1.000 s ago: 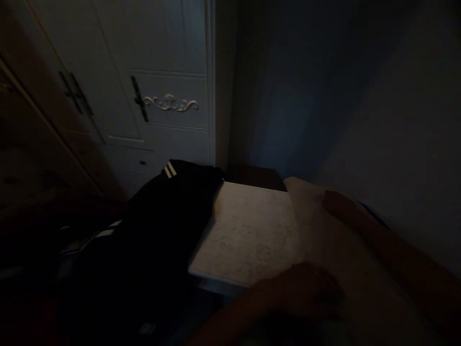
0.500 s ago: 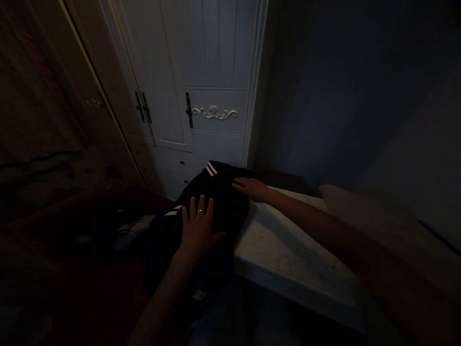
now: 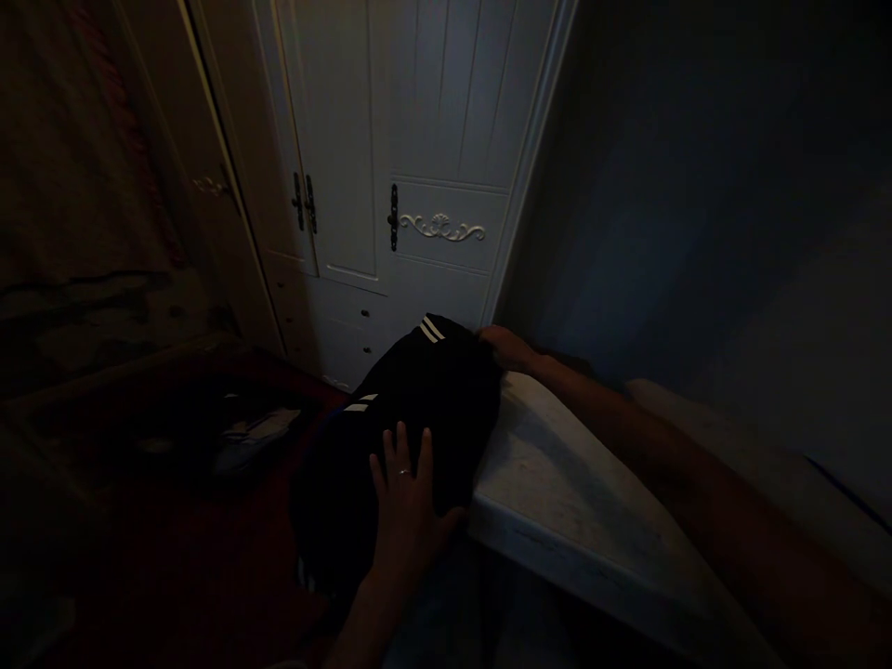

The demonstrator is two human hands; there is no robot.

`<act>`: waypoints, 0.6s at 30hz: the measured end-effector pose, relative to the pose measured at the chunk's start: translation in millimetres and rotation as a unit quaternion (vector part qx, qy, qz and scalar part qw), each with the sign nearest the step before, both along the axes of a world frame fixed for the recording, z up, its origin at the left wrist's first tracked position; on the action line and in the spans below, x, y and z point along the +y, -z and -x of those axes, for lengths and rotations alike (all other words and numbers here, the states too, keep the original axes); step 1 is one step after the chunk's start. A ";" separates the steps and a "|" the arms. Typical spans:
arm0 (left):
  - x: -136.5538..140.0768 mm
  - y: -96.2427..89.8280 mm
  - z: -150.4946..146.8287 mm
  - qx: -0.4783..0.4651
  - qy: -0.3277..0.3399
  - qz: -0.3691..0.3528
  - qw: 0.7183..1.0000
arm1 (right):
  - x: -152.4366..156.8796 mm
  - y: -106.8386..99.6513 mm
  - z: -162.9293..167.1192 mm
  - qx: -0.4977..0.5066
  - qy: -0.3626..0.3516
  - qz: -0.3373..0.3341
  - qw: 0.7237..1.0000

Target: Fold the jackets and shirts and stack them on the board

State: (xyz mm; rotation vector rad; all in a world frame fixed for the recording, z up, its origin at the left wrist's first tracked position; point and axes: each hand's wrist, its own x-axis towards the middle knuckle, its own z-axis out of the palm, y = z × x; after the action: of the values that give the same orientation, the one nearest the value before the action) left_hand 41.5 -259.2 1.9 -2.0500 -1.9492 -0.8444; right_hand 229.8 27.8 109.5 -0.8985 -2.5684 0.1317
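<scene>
A black garment [image 3: 432, 390] with pairs of white stripes lies draped over the near-left end of a pale, mattress-like slab [image 3: 550, 455]. My left hand [image 3: 411, 520], a ring on one finger, rests spread with its palm down on the near part of the cloth. At the garment's far right edge, my right hand [image 3: 508, 348] has its fingers curled in on the fabric. Its fingertips are partly lost in the dark. Whether the garment is a jacket or a shirt I cannot tell.
A white wardrobe [image 3: 446, 139] with dark handles and carved trim stands just beyond the garment. On the red floor [image 3: 174, 576] at left sits a dark open container or bag [image 3: 209, 427] with light items in it. A pale pillow-like shape [image 3: 683, 409] lies at right, by the wall.
My left hand has slid nearer to me over the cloth, still spread. My right hand has gone from lying flat to closing on the garment's far right edge. The view has shifted slightly left.
</scene>
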 end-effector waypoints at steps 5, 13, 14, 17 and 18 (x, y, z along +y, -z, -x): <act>-4.3 1.9 -6.3 -0.027 -0.070 -0.090 0.993 | -10.9 -69.9 10.9 0.224 0.077 0.042 0.971; 12.1 -61.7 -2.8 -0.054 -0.122 -0.170 0.976 | -35.2 -211.9 17.4 0.380 0.119 -0.024 0.917; 10.5 -68.5 -5.6 -0.046 -0.109 -0.156 0.981 | -33.8 -228.6 16.1 0.390 0.125 -0.035 0.912; 2.1 -84.6 -13.7 -0.014 -0.083 -0.124 0.989 | -21.0 -285.3 6.8 0.400 0.118 -0.086 0.905; -0.2 -89.2 -14.1 -0.017 -0.089 -0.128 0.988 | -16.7 -307.1 1.5 0.392 0.101 -0.116 0.907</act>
State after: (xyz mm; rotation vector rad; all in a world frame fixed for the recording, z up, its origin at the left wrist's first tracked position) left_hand 55.6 -259.5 91.1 -1.7003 -1.8926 -1.0325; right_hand 228.3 11.2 416.6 -0.7997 -1.6942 0.0964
